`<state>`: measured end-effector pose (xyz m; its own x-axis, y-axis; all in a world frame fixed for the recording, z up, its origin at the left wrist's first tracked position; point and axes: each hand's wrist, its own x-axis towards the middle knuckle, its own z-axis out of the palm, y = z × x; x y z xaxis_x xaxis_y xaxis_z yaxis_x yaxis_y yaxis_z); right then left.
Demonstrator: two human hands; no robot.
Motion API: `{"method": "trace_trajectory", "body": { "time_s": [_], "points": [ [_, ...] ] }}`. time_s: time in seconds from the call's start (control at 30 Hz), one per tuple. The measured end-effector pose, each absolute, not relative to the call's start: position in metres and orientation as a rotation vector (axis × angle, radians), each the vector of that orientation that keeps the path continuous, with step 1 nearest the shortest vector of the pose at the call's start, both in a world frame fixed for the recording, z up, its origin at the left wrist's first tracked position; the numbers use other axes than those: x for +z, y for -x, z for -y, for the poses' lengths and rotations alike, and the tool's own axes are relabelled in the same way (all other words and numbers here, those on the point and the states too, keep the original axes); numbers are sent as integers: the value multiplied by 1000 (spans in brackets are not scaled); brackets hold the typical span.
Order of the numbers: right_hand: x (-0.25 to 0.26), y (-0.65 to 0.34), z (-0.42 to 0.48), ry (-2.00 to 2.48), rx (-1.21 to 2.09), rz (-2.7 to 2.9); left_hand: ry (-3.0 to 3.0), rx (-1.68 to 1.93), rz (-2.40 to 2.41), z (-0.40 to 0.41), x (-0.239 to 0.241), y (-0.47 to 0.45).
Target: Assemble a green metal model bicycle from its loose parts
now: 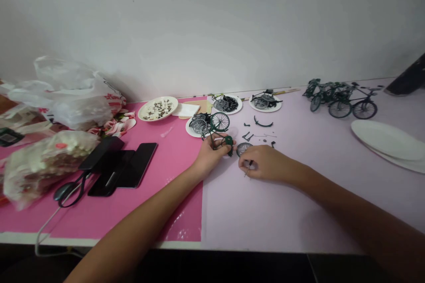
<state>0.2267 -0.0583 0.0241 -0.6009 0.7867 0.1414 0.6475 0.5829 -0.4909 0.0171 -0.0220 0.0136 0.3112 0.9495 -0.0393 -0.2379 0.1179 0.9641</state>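
Now, your left hand (210, 154) held the green bike (229, 140) between thumb and fingers, over the spot where the pink and pale sides of the table met. One wheel was on it, on the side away from you. Your right hand (265, 163) pinched a thin stick (250, 165) just right of the bike, not touching it. A loose wheel (244, 148) lay by those fingers, but I could not tell if they touched it. Past them lay a bent bar (263, 123) and some tiny bits. The step seemed to be building: the bike looked half made, and its parts lay loose nearby. I think the next move called for a still left hand, a soft grip, and a slow, careful right hand, because the bits looked thin and easy to drop.
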Motion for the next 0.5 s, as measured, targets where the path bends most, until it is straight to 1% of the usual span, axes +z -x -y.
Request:
{"method": "trace_trajectory", "body": {
  "time_s": [0.27,0.4,0.5],
  "points": [
    [25,-214,64,1361,417,2569,-1097,1033,-848,22,13,-17],
    [21,-218,59,1279,402,2437,-1115,1028,-849,21,13,-16],
    [19,-222,54,1182,309,2265,-1154,1026,-852,21,12,-17]
  ]
}}
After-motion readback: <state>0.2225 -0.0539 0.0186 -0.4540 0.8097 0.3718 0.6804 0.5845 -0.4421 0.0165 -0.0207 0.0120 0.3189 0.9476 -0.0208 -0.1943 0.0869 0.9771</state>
